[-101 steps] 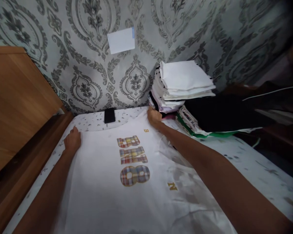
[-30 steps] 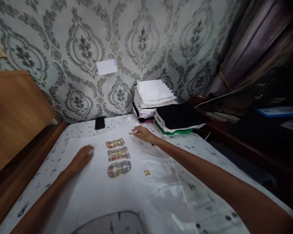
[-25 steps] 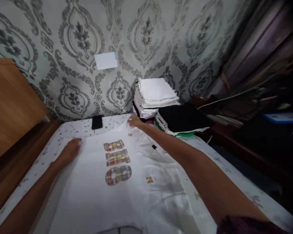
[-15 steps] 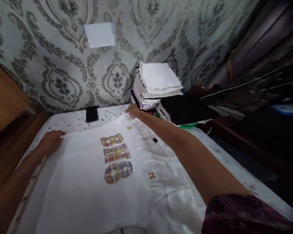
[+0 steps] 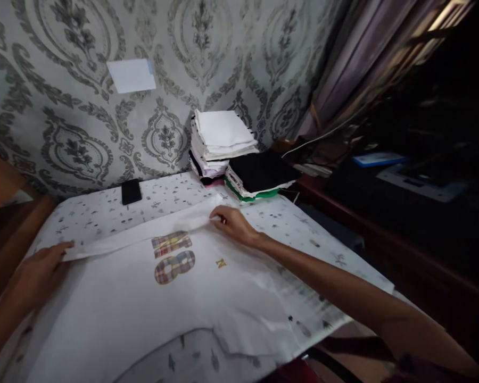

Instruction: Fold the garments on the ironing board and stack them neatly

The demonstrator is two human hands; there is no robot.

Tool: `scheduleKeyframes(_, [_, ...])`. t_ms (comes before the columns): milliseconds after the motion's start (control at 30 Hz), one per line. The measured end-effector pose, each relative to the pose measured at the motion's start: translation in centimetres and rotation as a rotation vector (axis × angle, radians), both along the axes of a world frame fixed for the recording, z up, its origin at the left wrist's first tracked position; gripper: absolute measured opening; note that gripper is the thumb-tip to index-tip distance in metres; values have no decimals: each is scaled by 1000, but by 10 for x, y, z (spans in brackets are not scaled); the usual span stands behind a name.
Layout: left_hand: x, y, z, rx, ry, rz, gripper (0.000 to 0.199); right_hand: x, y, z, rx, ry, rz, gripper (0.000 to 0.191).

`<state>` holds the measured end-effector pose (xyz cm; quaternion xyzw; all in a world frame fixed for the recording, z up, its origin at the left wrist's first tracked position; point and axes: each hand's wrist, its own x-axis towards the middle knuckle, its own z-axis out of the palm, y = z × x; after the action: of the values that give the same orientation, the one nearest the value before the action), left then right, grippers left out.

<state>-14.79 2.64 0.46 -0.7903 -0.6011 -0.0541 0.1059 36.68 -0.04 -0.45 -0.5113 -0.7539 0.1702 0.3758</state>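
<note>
A white T-shirt with plaid appliqué characters and a small gold letter lies spread over the patterned sheet. Its far side is folded over toward me, covering part of the print. My right hand pinches the folded edge near the shirt's upper part. At the left, my left hand grips the other end of that fold, thumb and fingers closed on the cloth at the hem corner.
Behind the shirt lies a black phone. A tall stack of folded white clothes stands against the wall, beside a lower pile topped with black cloth. A dark wooden edge runs along the right, and a brown wooden piece stands left.
Both hands have brought the shirt's far side up and over toward me, hiding the upper characters of the print. The view has swung to the right.
</note>
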Motion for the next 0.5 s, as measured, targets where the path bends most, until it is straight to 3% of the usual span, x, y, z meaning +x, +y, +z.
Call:
scheduleKeyframes(67, [4,-12,-5,10,89,-51,55,-1,-20,-15,-35,-54,30,15])
scheduleKeyframes(167, [14,-21,-6,-7,218,-40,59,-4,-27,-26,-63,-68,16,17])
scheduleKeyframes(367, [16,-25,4,-21,277,30,52,-3,-32,-13,-61,79,-29,14])
scheduleKeyframes(500, [11,-24,4,-44,247,50,47,4,-36,-5,-206,149,22,13])
